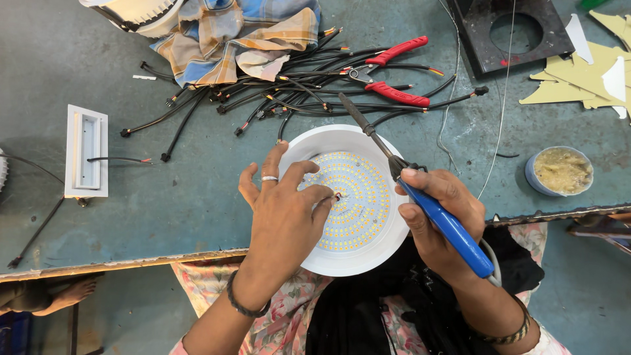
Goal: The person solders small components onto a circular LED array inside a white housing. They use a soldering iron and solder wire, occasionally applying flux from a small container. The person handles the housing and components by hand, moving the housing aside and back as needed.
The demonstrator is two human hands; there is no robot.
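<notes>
A round white lamp housing point(309, 146) with a disc of many small yellow LEDs point(358, 197) lies at the table's near edge. My left hand point(286, 213) rests on the disc, fingertips pinching a small wire end near its middle. My right hand point(437, 217) grips a blue-handled soldering iron point(450, 230); its dark shaft point(365, 125) points up and away over the housing's far rim.
A heap of black wires point(289, 92) and red-handled pliers point(397, 72) lie behind the housing. A white rectangular fixture point(85, 151) sits left, a small tub of yellowish paste point(560, 171) right, a black square plate point(516, 33) and a checked cloth point(230, 36) at the back.
</notes>
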